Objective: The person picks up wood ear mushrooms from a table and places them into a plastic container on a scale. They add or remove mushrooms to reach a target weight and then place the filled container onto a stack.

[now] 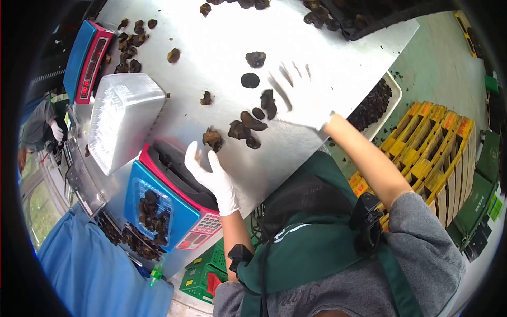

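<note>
My right hand, in a white glove, is over the shiny metal table with its fingers spread. Close to its palm side lies a dark, wrinkled mushroom that looks like wood ear. A curved mushroom piece and several others lie between my hands. My gloved left hand is open, thumb and forefinger apart, just below a brown mushroom; I see nothing in its grasp. To its left, a blue-and-red weighing scale bears a clear plastic tray of dark mushrooms.
Stacked clear trays stand left, beside a second scale. More mushrooms lie at the upper left. A dark crate sits at the table's far edge. Yellow pallets are on the floor right. Another person's gloved hand shows far left.
</note>
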Action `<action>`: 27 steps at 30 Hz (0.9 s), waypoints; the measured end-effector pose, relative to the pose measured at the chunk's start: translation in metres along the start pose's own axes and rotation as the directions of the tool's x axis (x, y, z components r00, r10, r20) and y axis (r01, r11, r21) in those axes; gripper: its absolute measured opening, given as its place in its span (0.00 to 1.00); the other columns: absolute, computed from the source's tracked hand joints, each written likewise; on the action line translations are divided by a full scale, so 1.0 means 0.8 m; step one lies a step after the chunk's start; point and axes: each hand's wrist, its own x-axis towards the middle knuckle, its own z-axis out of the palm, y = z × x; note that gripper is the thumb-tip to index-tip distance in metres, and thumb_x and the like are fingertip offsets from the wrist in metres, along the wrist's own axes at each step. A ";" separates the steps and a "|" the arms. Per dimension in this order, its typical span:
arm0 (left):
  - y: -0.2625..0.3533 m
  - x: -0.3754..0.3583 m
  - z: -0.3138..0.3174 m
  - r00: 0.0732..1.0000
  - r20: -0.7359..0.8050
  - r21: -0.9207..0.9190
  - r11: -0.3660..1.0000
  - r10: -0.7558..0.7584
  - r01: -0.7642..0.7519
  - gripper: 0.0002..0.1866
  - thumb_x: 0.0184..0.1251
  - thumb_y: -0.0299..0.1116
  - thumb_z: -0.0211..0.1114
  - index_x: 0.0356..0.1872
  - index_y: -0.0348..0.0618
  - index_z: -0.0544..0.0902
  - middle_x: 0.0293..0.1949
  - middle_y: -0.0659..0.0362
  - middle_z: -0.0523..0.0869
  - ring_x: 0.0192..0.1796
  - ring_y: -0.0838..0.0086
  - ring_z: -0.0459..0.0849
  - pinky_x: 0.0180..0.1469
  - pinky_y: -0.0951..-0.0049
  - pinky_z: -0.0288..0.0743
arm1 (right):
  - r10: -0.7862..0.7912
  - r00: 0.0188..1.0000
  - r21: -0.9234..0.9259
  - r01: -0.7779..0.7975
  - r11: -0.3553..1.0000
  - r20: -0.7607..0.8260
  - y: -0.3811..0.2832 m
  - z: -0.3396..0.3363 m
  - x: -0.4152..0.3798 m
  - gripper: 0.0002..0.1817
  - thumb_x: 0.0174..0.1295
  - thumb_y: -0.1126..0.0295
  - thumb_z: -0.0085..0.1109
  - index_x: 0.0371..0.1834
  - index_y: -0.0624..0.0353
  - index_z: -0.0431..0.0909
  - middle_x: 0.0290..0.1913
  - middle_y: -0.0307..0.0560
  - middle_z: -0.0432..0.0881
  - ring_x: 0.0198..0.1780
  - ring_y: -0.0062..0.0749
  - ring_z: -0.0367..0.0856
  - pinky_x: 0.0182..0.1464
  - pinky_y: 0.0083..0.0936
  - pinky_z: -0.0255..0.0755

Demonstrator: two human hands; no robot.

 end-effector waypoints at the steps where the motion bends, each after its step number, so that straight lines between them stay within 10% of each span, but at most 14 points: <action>1: -0.004 0.006 0.001 0.998 -0.023 0.059 0.996 0.064 -0.062 0.24 0.63 0.19 0.61 0.62 0.35 0.73 0.60 0.49 0.74 0.64 0.60 0.73 0.69 0.61 0.67 | -0.057 0.995 -0.019 0.056 0.998 -0.086 0.005 -0.004 0.019 0.47 0.52 0.47 0.64 0.76 0.53 0.59 0.75 0.62 0.58 0.69 0.69 0.63 0.69 0.60 0.57; 5: -0.037 0.025 0.016 0.967 0.071 0.172 0.952 0.246 -0.255 0.29 0.67 0.31 0.60 0.69 0.35 0.68 0.68 0.44 0.69 0.69 0.52 0.68 0.73 0.55 0.58 | -0.038 0.999 0.574 0.051 0.817 -0.035 -0.007 0.031 0.067 0.44 0.54 0.51 0.63 0.74 0.53 0.62 0.75 0.66 0.57 0.75 0.67 0.55 0.74 0.57 0.53; 7: -0.037 0.032 0.020 0.958 0.100 0.128 0.952 0.268 -0.280 0.32 0.69 0.38 0.58 0.71 0.36 0.66 0.71 0.42 0.66 0.73 0.49 0.64 0.75 0.54 0.54 | -0.191 0.968 0.294 0.232 0.927 -0.162 -0.054 0.052 0.069 0.30 0.51 0.65 0.59 0.61 0.58 0.74 0.68 0.64 0.67 0.68 0.63 0.65 0.68 0.53 0.65; 13: -0.027 0.039 0.032 0.954 0.115 0.095 0.952 0.278 -0.290 0.35 0.69 0.47 0.55 0.71 0.34 0.66 0.71 0.40 0.67 0.73 0.45 0.64 0.75 0.49 0.51 | -0.349 0.925 0.638 0.361 0.680 -0.152 -0.115 0.036 0.062 0.21 0.59 0.66 0.56 0.57 0.47 0.80 0.71 0.46 0.68 0.75 0.53 0.56 0.77 0.55 0.45; 16: -0.021 0.040 0.032 0.945 0.148 0.147 0.939 0.291 -0.312 0.35 0.68 0.48 0.56 0.69 0.34 0.69 0.68 0.41 0.71 0.70 0.45 0.67 0.75 0.46 0.50 | -0.183 0.913 0.533 0.366 0.763 -0.364 -0.036 0.028 0.138 0.15 0.61 0.68 0.55 0.51 0.49 0.82 0.66 0.46 0.74 0.71 0.49 0.63 0.73 0.53 0.52; 18: -0.019 0.040 0.031 0.946 0.147 0.158 0.938 0.288 -0.310 0.35 0.70 0.51 0.54 0.69 0.33 0.69 0.68 0.43 0.71 0.71 0.47 0.67 0.76 0.49 0.49 | 0.215 0.901 0.596 0.057 0.801 -0.376 0.018 0.004 0.217 0.18 0.61 0.63 0.59 0.55 0.50 0.80 0.67 0.53 0.71 0.70 0.53 0.62 0.71 0.51 0.54; 21: -0.019 0.041 0.032 0.950 0.139 0.174 0.938 0.279 -0.301 0.37 0.71 0.56 0.53 0.68 0.33 0.70 0.68 0.43 0.73 0.71 0.49 0.68 0.76 0.50 0.50 | 0.166 0.739 0.102 -0.131 0.986 -0.653 0.110 -0.012 0.338 0.35 0.55 0.41 0.65 0.65 0.45 0.75 0.71 0.58 0.65 0.71 0.62 0.56 0.71 0.57 0.50; 23: -0.018 0.041 0.032 0.954 0.147 0.181 0.942 0.260 -0.284 0.38 0.71 0.58 0.53 0.67 0.33 0.70 0.67 0.43 0.73 0.71 0.49 0.69 0.76 0.49 0.50 | 0.121 0.771 -0.003 -0.157 0.988 -0.625 0.153 0.007 0.384 0.34 0.56 0.39 0.62 0.64 0.41 0.76 0.71 0.53 0.66 0.71 0.63 0.55 0.72 0.60 0.48; 24: -0.016 0.043 0.033 0.954 0.146 0.183 0.941 0.261 -0.285 0.39 0.71 0.60 0.52 0.67 0.33 0.71 0.66 0.43 0.74 0.70 0.48 0.69 0.75 0.49 0.50 | 0.120 0.954 -0.067 -0.144 0.987 -0.276 0.153 -0.012 0.381 0.33 0.56 0.40 0.63 0.64 0.38 0.76 0.72 0.51 0.66 0.73 0.64 0.55 0.73 0.54 0.52; 27: -0.019 0.042 0.034 0.958 0.138 0.175 0.946 0.251 -0.273 0.36 0.68 0.57 0.55 0.66 0.35 0.72 0.64 0.44 0.75 0.69 0.47 0.70 0.74 0.44 0.51 | 0.125 0.986 0.168 -0.105 0.980 -0.107 0.137 -0.041 0.347 0.24 0.58 0.44 0.62 0.51 0.45 0.82 0.52 0.44 0.83 0.60 0.40 0.75 0.57 0.32 0.73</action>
